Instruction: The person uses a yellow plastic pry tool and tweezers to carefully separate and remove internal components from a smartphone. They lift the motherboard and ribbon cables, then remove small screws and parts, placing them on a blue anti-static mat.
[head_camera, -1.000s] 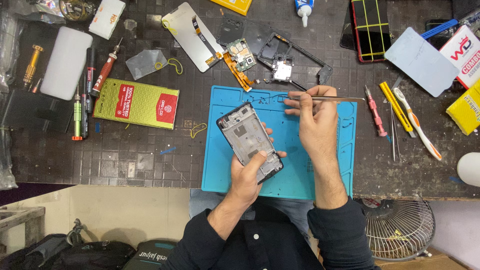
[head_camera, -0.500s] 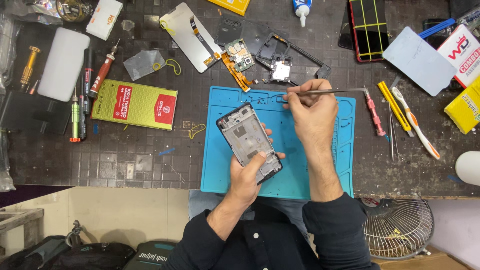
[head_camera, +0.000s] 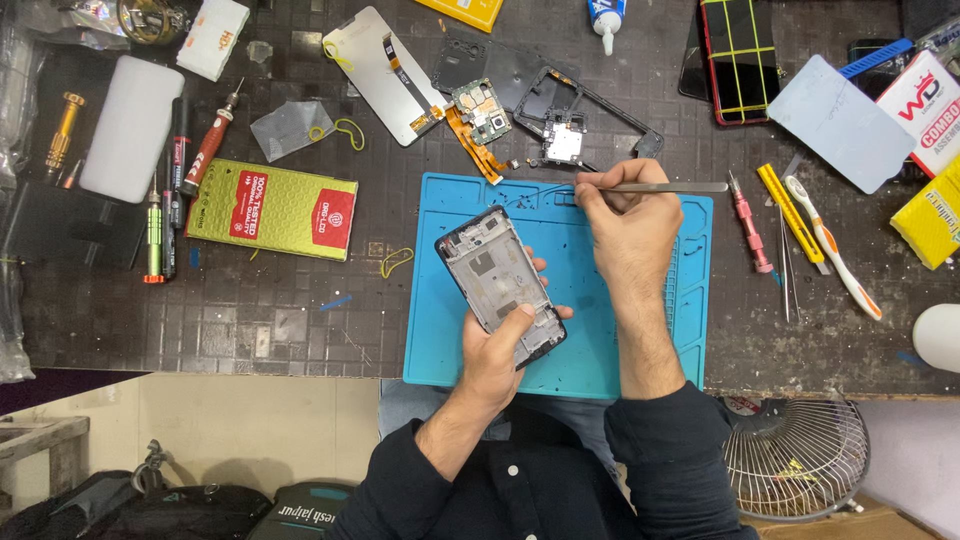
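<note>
Left hand (head_camera: 503, 352) grips the phone frame (head_camera: 500, 283) (tilted), right hand (head_camera: 628, 222) beside it pinching tweezers (head_camera: 668, 187).

Left of the hands: green-and-red flat box (head_camera: 271, 208), white foam block (head_camera: 132, 126), red-handled screwdriver (head_camera: 208, 145). Beyond them: white display panel (head_camera: 378, 72), orange flex cable (head_camera: 472, 147), black frame (head_camera: 590, 110). To the right: pink screwdriver (head_camera: 750, 223), white toothbrush (head_camera: 832, 262), yellow utility knife (head_camera: 788, 212). Lower right: wire fan guard (head_camera: 796, 456).
</note>
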